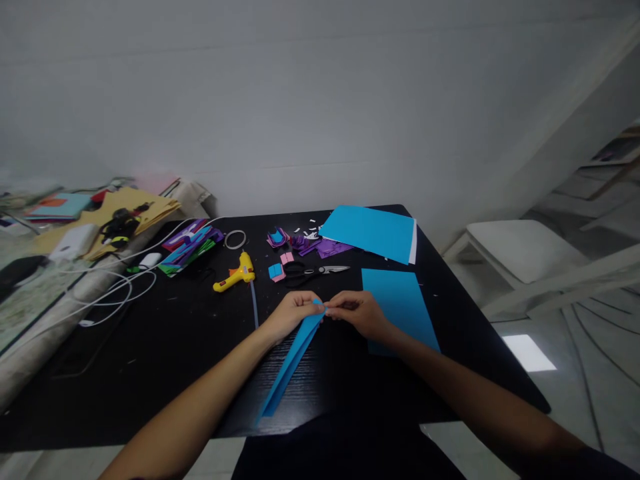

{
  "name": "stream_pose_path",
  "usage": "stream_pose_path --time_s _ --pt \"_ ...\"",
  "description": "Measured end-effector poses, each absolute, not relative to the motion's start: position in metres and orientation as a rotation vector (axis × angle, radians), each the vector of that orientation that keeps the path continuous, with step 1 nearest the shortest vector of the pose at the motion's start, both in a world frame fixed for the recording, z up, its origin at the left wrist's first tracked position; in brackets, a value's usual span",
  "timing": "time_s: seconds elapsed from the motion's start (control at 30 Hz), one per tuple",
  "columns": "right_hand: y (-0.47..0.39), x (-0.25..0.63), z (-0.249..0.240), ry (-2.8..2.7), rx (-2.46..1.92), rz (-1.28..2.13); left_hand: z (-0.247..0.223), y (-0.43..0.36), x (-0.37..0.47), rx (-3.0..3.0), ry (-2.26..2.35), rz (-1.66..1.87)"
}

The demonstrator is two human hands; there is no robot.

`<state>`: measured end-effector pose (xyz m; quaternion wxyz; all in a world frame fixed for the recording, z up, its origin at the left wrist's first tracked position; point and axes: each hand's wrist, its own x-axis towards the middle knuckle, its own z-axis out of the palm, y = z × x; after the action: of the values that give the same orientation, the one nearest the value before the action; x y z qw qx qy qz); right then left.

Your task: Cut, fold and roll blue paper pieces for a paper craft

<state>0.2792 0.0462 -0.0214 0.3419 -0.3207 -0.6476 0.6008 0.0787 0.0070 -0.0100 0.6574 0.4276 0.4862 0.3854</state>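
A folded strip of blue paper (295,357) slants from the table's front edge up to my two hands, its layers spread at the lower end. My left hand (295,313) pinches its upper end between thumb and fingers. Against the same tip, from the right, my right hand (359,312) presses thumb and fingertips, touching the left. A flat blue sheet (400,303) lies partly beneath the right wrist. Just beyond the hands are scissors (320,271) and small pink and blue folded pieces (277,271).
A yellow glue gun (235,273) lies left of the scissors, near a grey ring (235,239) and colored paper strips (190,247). Farther back are a blue sheet stack (373,232) and purple pieces (333,248). White cables (125,287) cross the left side. A white chair (510,250) stands right.
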Motion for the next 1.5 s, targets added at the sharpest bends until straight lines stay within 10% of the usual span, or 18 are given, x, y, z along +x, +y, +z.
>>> stream_pose_path --time_s 1.5 --pt "0.0458 0.2803 -0.0214 -1.718 -0.842 1.545 -0.0058 0.0060 0.0811 0.990 1.106 0.868"
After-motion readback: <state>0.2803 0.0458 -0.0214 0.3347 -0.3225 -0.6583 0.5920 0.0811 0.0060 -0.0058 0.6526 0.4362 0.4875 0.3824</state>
